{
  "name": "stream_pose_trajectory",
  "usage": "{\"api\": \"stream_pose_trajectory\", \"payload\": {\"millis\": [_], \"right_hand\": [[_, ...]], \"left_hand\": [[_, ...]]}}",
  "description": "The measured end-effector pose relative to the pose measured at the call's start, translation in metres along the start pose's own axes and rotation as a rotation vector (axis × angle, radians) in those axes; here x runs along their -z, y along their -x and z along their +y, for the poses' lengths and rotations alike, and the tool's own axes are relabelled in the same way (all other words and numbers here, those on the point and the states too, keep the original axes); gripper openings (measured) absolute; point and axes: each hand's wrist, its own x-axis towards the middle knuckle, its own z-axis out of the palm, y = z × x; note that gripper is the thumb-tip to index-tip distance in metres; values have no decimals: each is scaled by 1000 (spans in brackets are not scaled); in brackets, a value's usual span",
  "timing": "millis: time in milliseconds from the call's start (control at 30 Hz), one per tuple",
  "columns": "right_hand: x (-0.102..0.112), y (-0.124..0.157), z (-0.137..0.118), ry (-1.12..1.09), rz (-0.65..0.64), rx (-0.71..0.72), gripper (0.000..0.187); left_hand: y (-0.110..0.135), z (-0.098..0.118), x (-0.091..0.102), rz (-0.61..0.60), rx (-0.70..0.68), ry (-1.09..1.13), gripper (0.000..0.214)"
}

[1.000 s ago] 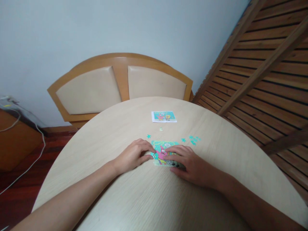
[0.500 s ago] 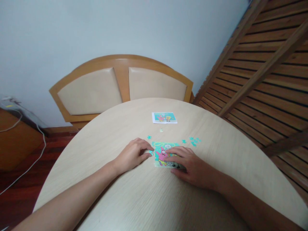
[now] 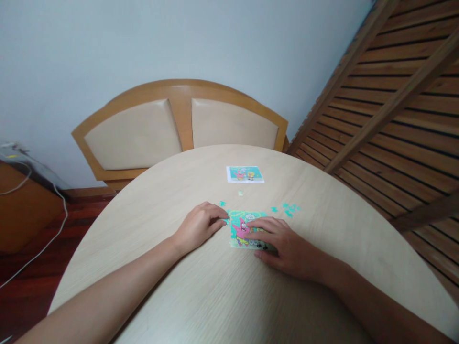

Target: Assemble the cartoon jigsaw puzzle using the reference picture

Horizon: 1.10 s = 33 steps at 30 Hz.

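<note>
A partly assembled jigsaw puzzle [image 3: 239, 230] with a pink starfish character on a teal ground lies on the table. At its upper left edge, my left hand [image 3: 203, 225] pinches a small teal puzzle piece [image 3: 226, 220] between thumb and fingertips. Whether that piece is locked into the puzzle I cannot tell. My right hand [image 3: 283, 242] lies over the puzzle's right part with its fingers apart and flat, hiding some of the picture. Just beyond my left fingertips is a loose teal piece [image 3: 222, 203].
Several loose teal pieces [image 3: 289, 209] lie right of the puzzle, and a pale piece [image 3: 240, 193] lies beyond it. Farther back is a reference picture [image 3: 247, 175]. The round wooden table [image 3: 150, 286] meets a padded headboard [image 3: 136, 134]; slatted wood [image 3: 387, 95] stands at right.
My left hand has moved slightly away from me along the puzzle's left edge, carrying the puzzle piece toward the upper left corner. My right hand has stayed in place.
</note>
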Motion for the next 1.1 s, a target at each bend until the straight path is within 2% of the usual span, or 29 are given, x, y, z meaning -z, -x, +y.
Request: {"api": "stream_pose_trajectory", "payload": {"millis": [400, 667, 900, 1100], "right_hand": [[-1, 1, 0, 0, 6, 3, 43], [-3, 2, 3, 8, 22, 6, 43], [-4, 1, 3, 3, 15, 3, 43], [-4, 1, 4, 2, 17, 2, 44]], "left_hand": [[-1, 3, 0, 1, -119, -134, 18], [1, 5, -3, 16, -28, -70, 29], [0, 6, -5, 22, -103, -110, 30], [0, 3, -7, -5, -73, -137, 25]]}}
